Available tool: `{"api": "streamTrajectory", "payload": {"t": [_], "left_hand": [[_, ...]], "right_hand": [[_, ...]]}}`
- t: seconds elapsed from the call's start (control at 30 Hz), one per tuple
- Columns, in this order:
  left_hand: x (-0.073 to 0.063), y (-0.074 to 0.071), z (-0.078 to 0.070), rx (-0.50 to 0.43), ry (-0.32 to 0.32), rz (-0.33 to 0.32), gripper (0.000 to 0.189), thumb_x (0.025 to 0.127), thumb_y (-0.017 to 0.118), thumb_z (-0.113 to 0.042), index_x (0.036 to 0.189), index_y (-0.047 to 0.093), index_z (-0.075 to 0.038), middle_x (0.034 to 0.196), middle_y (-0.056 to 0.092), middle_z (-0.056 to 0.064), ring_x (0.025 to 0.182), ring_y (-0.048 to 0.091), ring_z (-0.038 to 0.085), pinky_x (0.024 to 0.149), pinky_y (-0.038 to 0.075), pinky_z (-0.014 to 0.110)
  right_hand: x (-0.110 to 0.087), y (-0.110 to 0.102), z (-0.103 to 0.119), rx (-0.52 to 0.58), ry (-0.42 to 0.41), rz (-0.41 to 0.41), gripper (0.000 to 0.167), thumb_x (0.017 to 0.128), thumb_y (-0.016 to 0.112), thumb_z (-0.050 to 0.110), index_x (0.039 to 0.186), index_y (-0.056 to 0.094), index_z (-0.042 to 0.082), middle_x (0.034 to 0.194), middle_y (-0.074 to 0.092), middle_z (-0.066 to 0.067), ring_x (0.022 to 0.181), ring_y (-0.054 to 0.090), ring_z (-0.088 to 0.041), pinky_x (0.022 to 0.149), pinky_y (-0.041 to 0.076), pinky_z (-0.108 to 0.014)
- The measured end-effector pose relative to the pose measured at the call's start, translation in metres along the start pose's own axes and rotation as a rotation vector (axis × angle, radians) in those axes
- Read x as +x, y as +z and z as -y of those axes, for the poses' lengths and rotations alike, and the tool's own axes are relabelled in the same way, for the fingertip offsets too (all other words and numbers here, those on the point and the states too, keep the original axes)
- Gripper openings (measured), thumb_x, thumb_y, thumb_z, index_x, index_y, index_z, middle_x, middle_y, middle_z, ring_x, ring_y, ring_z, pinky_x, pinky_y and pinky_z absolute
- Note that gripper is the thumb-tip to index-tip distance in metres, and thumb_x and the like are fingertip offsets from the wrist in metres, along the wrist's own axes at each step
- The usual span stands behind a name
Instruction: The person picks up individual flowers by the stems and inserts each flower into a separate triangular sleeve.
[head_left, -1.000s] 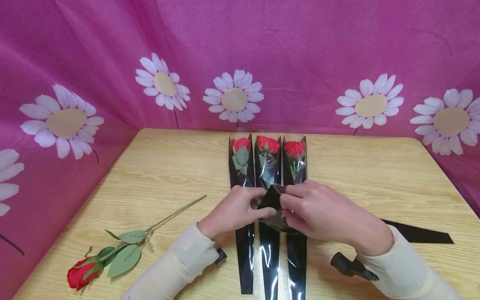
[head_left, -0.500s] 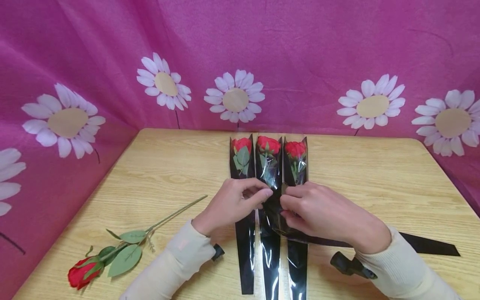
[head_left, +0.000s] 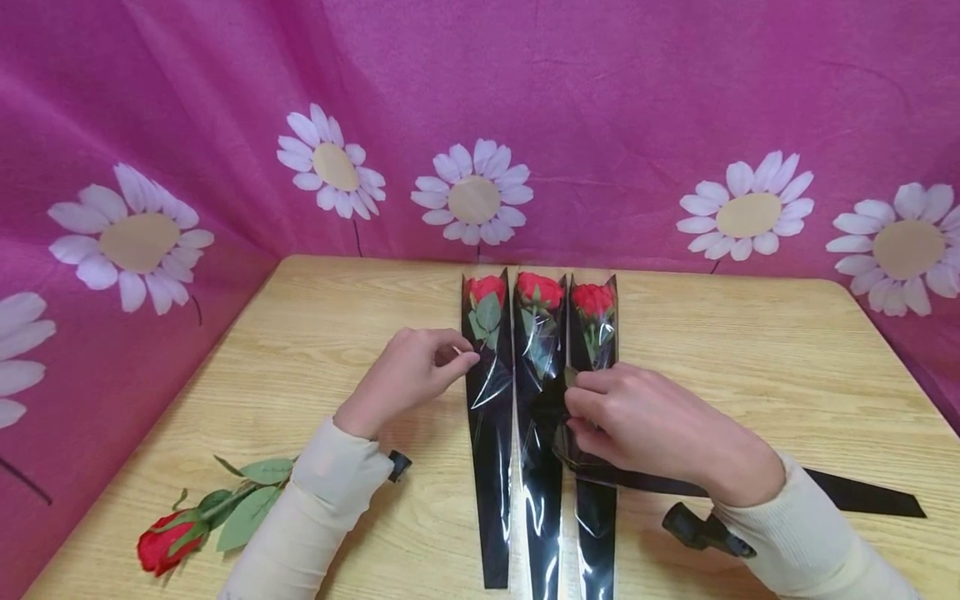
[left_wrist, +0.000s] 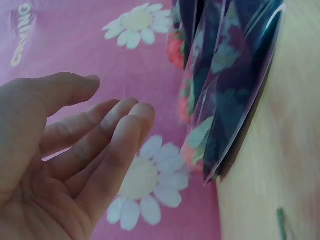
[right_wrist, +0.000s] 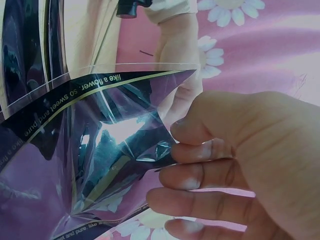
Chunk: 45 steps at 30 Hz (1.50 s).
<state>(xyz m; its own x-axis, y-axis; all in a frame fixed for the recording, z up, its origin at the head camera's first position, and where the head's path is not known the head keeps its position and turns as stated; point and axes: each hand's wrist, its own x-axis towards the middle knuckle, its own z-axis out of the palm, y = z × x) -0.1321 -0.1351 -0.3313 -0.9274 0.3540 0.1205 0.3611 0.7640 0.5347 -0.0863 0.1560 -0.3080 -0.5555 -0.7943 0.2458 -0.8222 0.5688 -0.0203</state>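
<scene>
My right hand (head_left: 663, 429) pinches the edge of a flower sleeve (right_wrist: 112, 132), black and clear with small printed words at its rim. The sleeve's black tapered end (head_left: 866, 493) reaches right beneath my forearm. My left hand (head_left: 405, 375) holds nothing; in the left wrist view its thumb stands apart from the relaxed fingers. It hovers left of three wrapped red roses, the left rose (head_left: 487, 475), the middle rose (head_left: 542, 508) and the right rose (head_left: 596, 533), lying side by side. At lower left lies an unwrapped red rose (head_left: 168, 542), its stem partly hidden by my left arm.
All of this is on a light wooden table (head_left: 337, 317). A pink cloth (head_left: 600, 100) printed with large white daisies hangs behind it and along the sides. Dark camera mounts, such as the right mount (head_left: 705, 532), stick out from the wrists.
My left hand has let go of the sleeve and moved left, toward the loose rose's stem. My right hand stays nearly in place, while the sleeve's tapered end has swung slightly nearer.
</scene>
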Motion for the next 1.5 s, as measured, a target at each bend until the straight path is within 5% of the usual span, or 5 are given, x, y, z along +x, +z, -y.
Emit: {"api": "streamTrajectory", "payload": {"t": [0.33, 0.7, 0.87, 1.1, 1.5], "left_hand": [[-0.006, -0.022, 0.018, 0.191, -0.142, 0.057, 0.017, 0.095, 0.074, -0.023, 0.102, 0.081, -0.009, 0.095, 0.079, 0.006, 0.082, 0.067, 0.018, 0.077, 0.056, 0.033], [-0.011, -0.032, 0.034, 0.195, -0.204, 0.12, 0.013, 0.095, 0.073, -0.02, 0.097, 0.081, -0.01, 0.097, 0.078, 0.003, 0.088, 0.066, 0.018, 0.087, 0.057, 0.039], [-0.02, -0.047, 0.046, 0.267, -0.171, 0.184, 0.016, 0.09, 0.071, -0.012, 0.075, 0.075, -0.011, 0.072, 0.065, -0.003, 0.07, 0.054, 0.012, 0.068, 0.049, 0.032], [-0.039, -0.059, 0.057, 0.301, -0.255, 0.316, 0.036, 0.071, 0.059, 0.0, 0.053, 0.035, -0.019, 0.061, 0.022, -0.007, 0.06, 0.019, 0.011, 0.056, 0.018, 0.025], [-0.062, -0.063, 0.066, 0.338, -0.382, 0.475, 0.047, 0.081, 0.068, 0.0, 0.047, 0.04, -0.017, 0.043, 0.03, -0.01, 0.043, 0.028, 0.006, 0.048, 0.031, 0.02]], "right_hand": [[0.0, 0.0, -0.001, 0.006, 0.018, 0.009, 0.018, 0.083, 0.084, 0.018, 0.081, 0.067, 0.021, 0.07, 0.054, 0.013, 0.062, 0.043, 0.001, 0.06, 0.047, -0.017], [0.001, 0.002, 0.0, 0.004, 0.01, 0.002, 0.018, 0.082, 0.085, 0.019, 0.08, 0.068, 0.02, 0.069, 0.055, 0.012, 0.062, 0.043, 0.001, 0.061, 0.047, -0.016], [0.0, 0.001, -0.002, -0.001, 0.012, 0.0, 0.018, 0.082, 0.084, 0.018, 0.08, 0.066, 0.02, 0.068, 0.053, 0.012, 0.061, 0.042, 0.001, 0.06, 0.047, -0.016], [0.0, -0.002, -0.006, -0.008, 0.002, 0.0, 0.018, 0.083, 0.084, 0.018, 0.079, 0.066, 0.019, 0.068, 0.052, 0.012, 0.059, 0.042, 0.001, 0.059, 0.047, -0.016], [-0.001, -0.001, -0.008, -0.015, 0.004, -0.006, 0.019, 0.084, 0.083, 0.017, 0.079, 0.065, 0.019, 0.068, 0.051, 0.011, 0.059, 0.042, 0.0, 0.06, 0.046, -0.019]]}}
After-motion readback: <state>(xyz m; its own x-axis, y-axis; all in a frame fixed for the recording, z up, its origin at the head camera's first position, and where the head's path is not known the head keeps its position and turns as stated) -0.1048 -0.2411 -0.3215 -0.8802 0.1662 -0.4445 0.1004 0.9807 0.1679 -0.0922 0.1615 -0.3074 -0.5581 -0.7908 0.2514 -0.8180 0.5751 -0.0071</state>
